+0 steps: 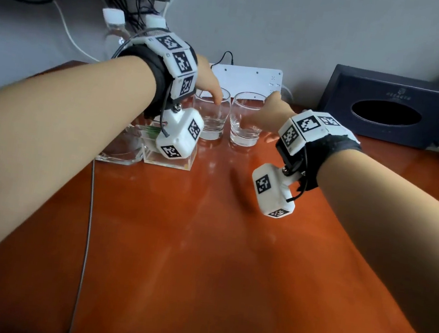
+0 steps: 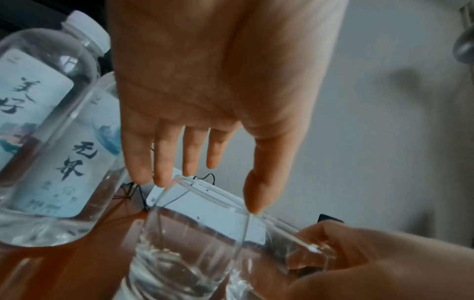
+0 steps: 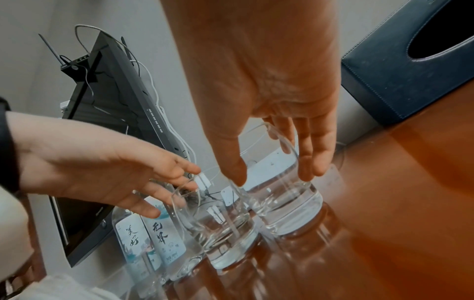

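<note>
Two clear glasses stand upright just beside each other at the far middle of the orange-brown table (image 1: 203, 247). The left hand (image 1: 206, 81) hangs over the left glass (image 1: 213, 121) with its fingers straight and slightly spread, gripping nothing. Its thumb tip touches the near right part of the rim (the left wrist view shows this best). The other fingertips sit at the far left of the rim, and I cannot tell whether they touch it.

The right hand (image 1: 271, 114) holds the right glass (image 1: 244, 137) between thumb and fingers. The thumb presses its near left side, and the fingers curl round the far right side just below the rim.

Two water bottles (image 1: 114, 26) with white caps stand far left, behind the left wrist. A white power strip (image 1: 251, 79) lies along the wall behind the glasses. A dark tissue box (image 1: 339, 103) sits far right, and a clear plastic box (image 1: 169, 157) sits near left of the left glass.
</note>
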Demonstrator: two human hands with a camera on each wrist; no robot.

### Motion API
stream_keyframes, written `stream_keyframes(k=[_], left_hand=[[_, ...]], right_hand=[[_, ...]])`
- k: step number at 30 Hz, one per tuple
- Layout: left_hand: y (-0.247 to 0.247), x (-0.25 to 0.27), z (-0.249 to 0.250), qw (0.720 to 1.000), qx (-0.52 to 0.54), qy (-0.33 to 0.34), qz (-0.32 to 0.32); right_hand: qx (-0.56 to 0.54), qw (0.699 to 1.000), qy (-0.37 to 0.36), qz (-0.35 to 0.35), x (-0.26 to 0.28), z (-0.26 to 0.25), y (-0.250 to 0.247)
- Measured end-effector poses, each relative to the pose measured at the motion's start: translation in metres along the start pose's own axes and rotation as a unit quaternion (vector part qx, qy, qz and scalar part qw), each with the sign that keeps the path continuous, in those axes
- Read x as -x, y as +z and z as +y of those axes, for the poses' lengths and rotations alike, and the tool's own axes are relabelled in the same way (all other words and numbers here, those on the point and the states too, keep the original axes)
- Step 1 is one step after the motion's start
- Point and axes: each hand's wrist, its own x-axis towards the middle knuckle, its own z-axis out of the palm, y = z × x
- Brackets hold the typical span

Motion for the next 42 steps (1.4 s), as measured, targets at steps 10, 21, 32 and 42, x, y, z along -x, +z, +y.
stream_keyframes(k=[10, 21, 32, 42], left_hand=[[-0.011, 0.004, 0.001, 0.988, 0.143, -0.055, -0.011], [-0.014, 0.009, -0.010, 0.982, 0.173, -0.070, -0.030], [-0.013, 0.003, -0.018, 0.988, 0.138, -0.061, 0.011], [-0.017, 0.013, -0.011, 0.995, 0.080, -0.059, 0.012]], right_hand=[[-0.020, 1.000, -0.005, -0.014, -0.004, -0.018, 0.013], [-0.048, 0.996, -0.039, -0.061, 0.001, -0.025, 0.019], [-0.047, 0.996, -0.046, -0.061, -0.002, -0.031, 0.030], [-0.039, 0.995, -0.060, -0.066, 0.002, -0.033, 0.031]])
